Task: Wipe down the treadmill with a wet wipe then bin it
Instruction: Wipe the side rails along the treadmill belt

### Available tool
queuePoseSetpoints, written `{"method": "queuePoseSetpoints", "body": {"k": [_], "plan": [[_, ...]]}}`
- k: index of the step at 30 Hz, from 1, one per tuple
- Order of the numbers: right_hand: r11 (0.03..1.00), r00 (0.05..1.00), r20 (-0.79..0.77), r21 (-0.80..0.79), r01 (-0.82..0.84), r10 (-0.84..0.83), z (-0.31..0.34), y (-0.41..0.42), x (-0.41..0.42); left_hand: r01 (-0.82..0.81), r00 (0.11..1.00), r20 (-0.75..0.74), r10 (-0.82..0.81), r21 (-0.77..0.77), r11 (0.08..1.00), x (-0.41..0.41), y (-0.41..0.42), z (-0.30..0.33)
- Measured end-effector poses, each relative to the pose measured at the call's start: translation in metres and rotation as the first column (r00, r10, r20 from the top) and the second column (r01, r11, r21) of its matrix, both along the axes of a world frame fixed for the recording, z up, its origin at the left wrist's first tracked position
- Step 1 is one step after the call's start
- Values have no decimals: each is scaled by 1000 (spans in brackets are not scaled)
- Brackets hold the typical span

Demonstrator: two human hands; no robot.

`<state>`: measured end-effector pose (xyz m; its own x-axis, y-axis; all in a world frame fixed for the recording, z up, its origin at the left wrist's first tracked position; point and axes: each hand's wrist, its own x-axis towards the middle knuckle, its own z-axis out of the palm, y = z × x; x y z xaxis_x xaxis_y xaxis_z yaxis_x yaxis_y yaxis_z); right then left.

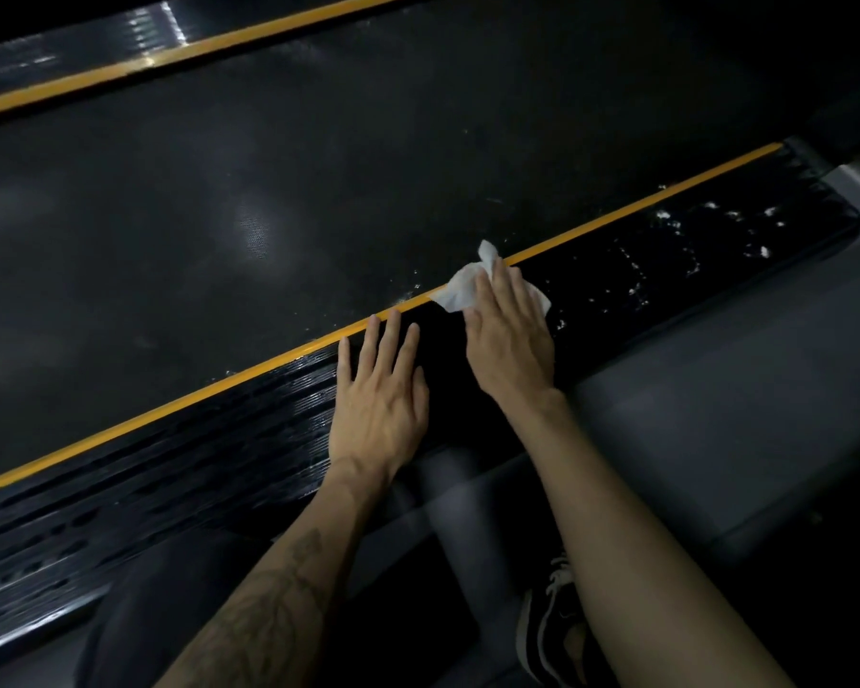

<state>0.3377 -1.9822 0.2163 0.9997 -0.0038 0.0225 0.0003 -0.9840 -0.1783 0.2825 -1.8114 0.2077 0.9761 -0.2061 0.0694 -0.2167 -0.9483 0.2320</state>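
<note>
Head view: right hand (510,335) presses white wet wipe (460,290) flat-fingered onto treadmill side rail (666,270) (no readable writing); left hand (378,394) rests flat, fingers straight.

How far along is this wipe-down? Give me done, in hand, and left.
Done, apparently: the near side rail left of the hands looks glossy and free of specks. In hand: the right hand presses the wet wipe flat on the rail by the yellow stripe, while the left hand rests flat beside it. Left: white specks further right on the rail, then binning the wipe; no bin in view.
</note>
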Motion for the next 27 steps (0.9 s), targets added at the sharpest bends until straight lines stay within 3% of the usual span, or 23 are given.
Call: {"method": "queuePoseSetpoints", "body": {"k": [3,9,14,19,24,27], "plan": [[995,995,17,16,97,-97,-3,10,-24,-5,1000,4,5,5,1000,0,-1,-1],[998,998,-3,25,-63,63,-2,7,-6,-16,1000,4,16,-22,1000,2,-4,-1],[993,994,3,41,112,-112,-2,1,-27,-46,999,11,47,-23,999,2,-7,0],[997,997,27,14,-74,74,-4,5,-20,-91,996,-9,91,-16,996,6,-18,3],[995,996,23,36,91,-92,-5,-5,-33,-63,998,-29,63,8,998,5,-15,3],[999,1000,1,54,3,-3,-5,7,-37,-46,999,-27,47,11,999,7,-15,4]]}}
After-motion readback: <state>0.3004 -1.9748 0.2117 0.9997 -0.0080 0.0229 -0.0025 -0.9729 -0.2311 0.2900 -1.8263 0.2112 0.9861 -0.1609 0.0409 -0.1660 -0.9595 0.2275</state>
